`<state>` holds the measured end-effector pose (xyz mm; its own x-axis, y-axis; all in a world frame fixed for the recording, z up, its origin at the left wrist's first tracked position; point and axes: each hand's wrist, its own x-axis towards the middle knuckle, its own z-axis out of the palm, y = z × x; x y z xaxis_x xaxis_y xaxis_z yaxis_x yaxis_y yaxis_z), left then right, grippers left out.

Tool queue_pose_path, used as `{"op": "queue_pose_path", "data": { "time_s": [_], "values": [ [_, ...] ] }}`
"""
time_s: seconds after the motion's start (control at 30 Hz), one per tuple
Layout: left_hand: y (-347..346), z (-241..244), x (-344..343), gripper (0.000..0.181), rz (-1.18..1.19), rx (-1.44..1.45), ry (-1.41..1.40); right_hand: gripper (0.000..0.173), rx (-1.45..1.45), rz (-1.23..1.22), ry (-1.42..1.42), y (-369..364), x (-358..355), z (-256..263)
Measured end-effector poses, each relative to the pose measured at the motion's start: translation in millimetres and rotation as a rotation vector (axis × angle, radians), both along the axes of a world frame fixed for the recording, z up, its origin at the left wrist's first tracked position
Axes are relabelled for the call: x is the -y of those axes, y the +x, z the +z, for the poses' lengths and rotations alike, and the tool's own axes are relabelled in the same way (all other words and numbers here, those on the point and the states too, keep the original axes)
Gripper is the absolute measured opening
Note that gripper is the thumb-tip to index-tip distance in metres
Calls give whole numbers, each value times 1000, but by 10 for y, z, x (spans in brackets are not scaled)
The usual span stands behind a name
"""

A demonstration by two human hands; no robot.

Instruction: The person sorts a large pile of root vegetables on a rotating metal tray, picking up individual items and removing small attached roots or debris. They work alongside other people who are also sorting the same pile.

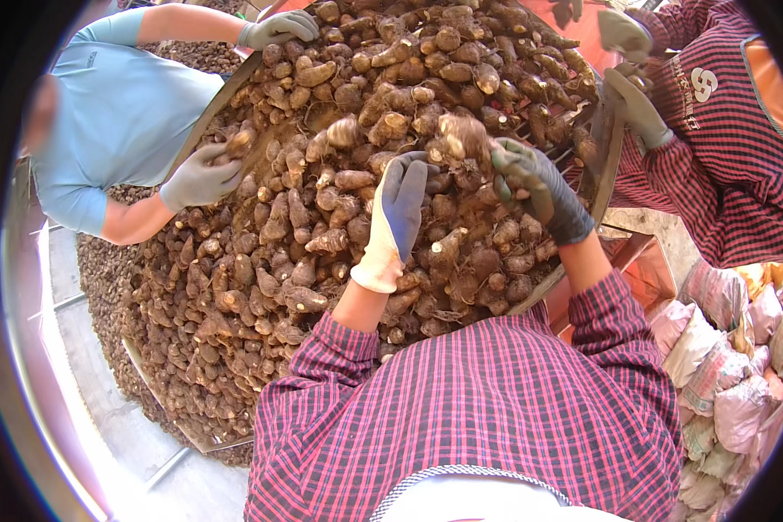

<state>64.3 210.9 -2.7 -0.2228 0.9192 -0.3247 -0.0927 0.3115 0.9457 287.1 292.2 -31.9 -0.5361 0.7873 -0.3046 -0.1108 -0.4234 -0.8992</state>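
Brown, rough-skinned taro corms (329, 241) with stringy roots are heaped in front of me. My left hand (398, 222), in a white glove with a blue palm, is just above the heap, fingers apart and nothing visible in it. My right hand (540, 186), in a dark grey-green glove, is to its right with bent fingers. At those fingertips is a motion-blurred taro clump (463, 137) with a pale patch; whether it is gripped or loose is unclear. Another blurred corm (343, 132) appears above the heap, up and left of my left hand.
A person in a light blue shirt (130, 111) works at left, a corm near one gloved hand (202, 179). At right, another person in a checked smock (724, 143) holds gloved hands by the rim (610, 163). Stuffed sacks (718, 372) are piled at lower right.
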Motion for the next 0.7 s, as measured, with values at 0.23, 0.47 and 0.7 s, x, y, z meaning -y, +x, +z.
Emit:
{"op": "queue_pose_path", "data": {
  "time_s": [0.23,0.47,0.7],
  "values": [
    [214,-180,-58,60,-304,-156,-58,51,348,-83,538,-19,691,89],
    [394,286,80,67,-694,-342,-296,44,201,69,219,884,1164,305],
    [30,-131,-136,66,-476,-1094,432,49,1246,143,239,2284,1851,230]
  ]
}}
